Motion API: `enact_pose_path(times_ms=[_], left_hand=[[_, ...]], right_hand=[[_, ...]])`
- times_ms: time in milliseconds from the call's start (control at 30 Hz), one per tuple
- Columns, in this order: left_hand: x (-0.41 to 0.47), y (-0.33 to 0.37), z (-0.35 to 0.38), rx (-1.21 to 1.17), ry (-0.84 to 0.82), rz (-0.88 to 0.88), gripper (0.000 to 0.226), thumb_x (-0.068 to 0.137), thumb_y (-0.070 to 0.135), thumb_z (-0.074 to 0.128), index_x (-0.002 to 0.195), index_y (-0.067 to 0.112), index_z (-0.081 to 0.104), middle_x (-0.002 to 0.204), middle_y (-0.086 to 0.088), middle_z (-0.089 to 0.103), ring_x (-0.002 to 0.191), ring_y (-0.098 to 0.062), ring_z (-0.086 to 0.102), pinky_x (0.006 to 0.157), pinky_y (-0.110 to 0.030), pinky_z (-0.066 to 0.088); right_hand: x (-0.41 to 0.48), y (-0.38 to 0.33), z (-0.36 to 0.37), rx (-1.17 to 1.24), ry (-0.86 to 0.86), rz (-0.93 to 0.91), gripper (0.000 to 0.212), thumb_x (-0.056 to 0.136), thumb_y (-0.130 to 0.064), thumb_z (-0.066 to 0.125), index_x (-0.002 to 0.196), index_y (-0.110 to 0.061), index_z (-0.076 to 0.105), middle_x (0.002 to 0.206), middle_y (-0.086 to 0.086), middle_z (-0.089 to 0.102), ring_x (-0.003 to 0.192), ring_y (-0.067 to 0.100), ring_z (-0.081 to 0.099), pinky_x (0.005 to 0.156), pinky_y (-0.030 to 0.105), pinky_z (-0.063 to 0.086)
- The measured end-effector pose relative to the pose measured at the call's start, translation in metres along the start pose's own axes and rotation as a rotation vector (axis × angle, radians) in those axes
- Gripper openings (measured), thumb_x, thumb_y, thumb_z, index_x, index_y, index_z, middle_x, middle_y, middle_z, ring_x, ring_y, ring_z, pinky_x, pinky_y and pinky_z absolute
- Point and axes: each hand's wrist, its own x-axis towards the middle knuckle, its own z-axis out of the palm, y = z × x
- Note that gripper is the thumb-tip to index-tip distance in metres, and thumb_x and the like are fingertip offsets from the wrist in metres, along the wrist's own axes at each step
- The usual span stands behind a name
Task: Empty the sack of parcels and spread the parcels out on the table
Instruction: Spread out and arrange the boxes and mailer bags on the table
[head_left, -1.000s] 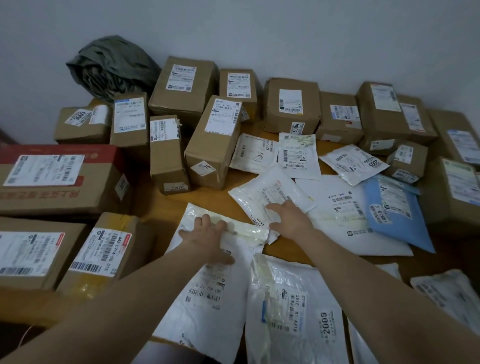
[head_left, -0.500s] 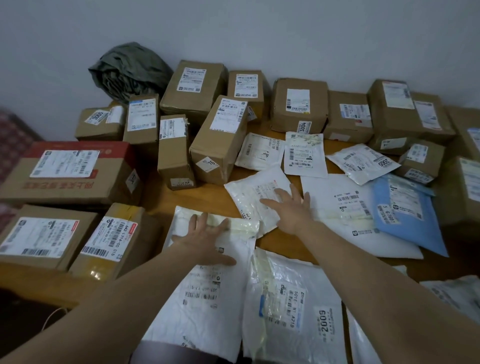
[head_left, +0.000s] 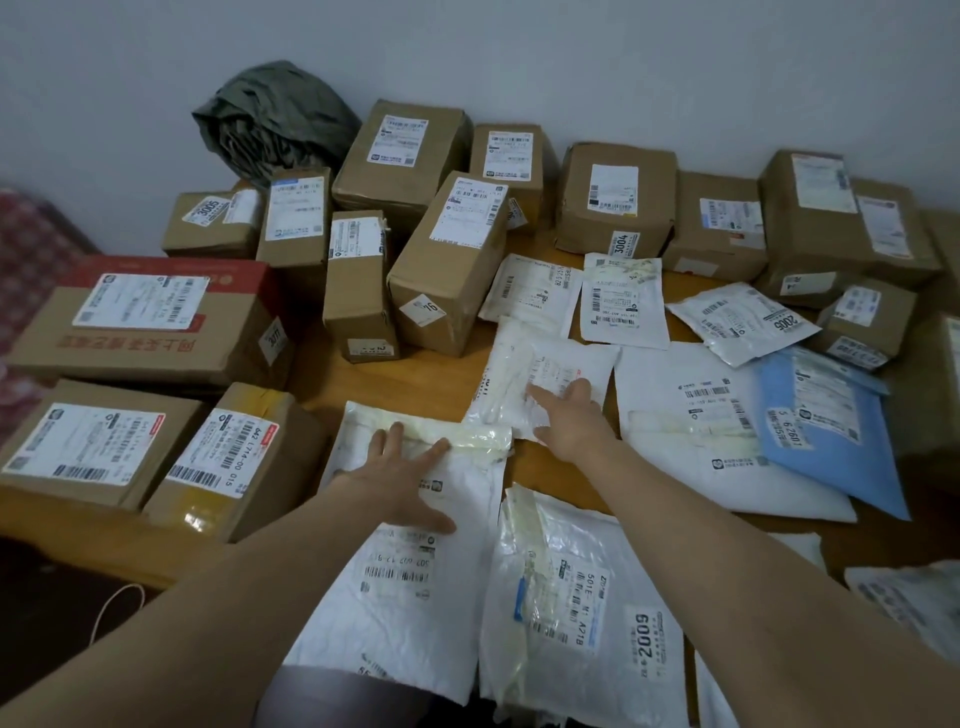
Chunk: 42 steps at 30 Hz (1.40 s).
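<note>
Many parcels cover the wooden table (head_left: 337, 371). My left hand (head_left: 402, 480) lies flat, fingers spread, on a large white mailer bag (head_left: 395, 587) near the front. My right hand (head_left: 569, 421) rests open on a smaller white padded bag (head_left: 524, 379) just beyond it. Another white bag marked 2009 (head_left: 587, 603) lies under my right forearm. A blue mailer (head_left: 826, 431) overlaps a big white envelope (head_left: 691, 431) on the right. The crumpled grey-green sack (head_left: 275, 117) sits against the wall at the back left.
Brown cartons stand in rows along the back (head_left: 615, 200) and left (head_left: 145, 325), one with a red top. Small white packets (head_left: 623, 301) lie mid-table. A bare strip of wood shows between the cartons and the bags. The table's front-left edge (head_left: 78, 551) drops to dark floor.
My right hand has pushed the small white bag away from me toward the middle. The left hand stays on the large bag. The camera has swung a little left.
</note>
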Motion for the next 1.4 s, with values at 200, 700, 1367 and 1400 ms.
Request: enact_pose_path(times_ms=[200,700,1367,1400], left_hand=[[0.000,0.020,-0.008,0.066,0.062,-0.020,0.105,0.072,0.062,0.066,0.149,0.037,0.000,0.157,-0.007,-0.021,0.145,-0.029,-0.018,0.109,-0.067,0.019],[0.039,0.111,-0.037,0.190,0.220,0.268,0.100,0.073,0.079,0.051,0.147,0.047,-0.008,0.155,0.006,-0.030,0.141,-0.025,-0.032,0.112,-0.065,-0.001],[0.048,0.224,-0.029,0.212,0.306,0.522,0.074,0.088,0.062,0.045,0.150,0.036,0.013,0.160,-0.001,-0.005,0.147,-0.027,-0.010,0.118,-0.054,0.008],[0.050,0.235,-0.025,0.223,0.241,0.552,0.079,0.086,0.065,0.046,0.150,0.041,0.006,0.160,0.002,-0.013,0.146,-0.026,-0.017,0.117,-0.055,0.007]], right_hand=[[-0.001,0.007,-0.010,0.185,0.122,-0.108,0.045,0.098,-0.012,0.042,0.141,-0.026,0.042,0.144,0.008,0.033,0.130,0.026,0.035,0.111,0.030,0.029],[-0.055,0.096,-0.024,-0.112,0.222,0.368,0.061,0.093,-0.030,0.050,0.146,-0.035,0.021,0.159,0.005,0.004,0.146,0.032,-0.005,0.114,0.057,-0.001],[-0.076,0.163,-0.029,-0.023,0.358,0.341,0.060,0.092,-0.037,0.051,0.145,-0.041,0.022,0.158,0.004,0.005,0.144,0.031,-0.001,0.113,0.055,0.002],[-0.075,0.174,-0.029,-0.030,0.278,0.346,0.060,0.094,-0.040,0.049,0.146,-0.043,0.019,0.159,0.001,-0.003,0.145,0.032,-0.009,0.112,0.060,-0.003]])
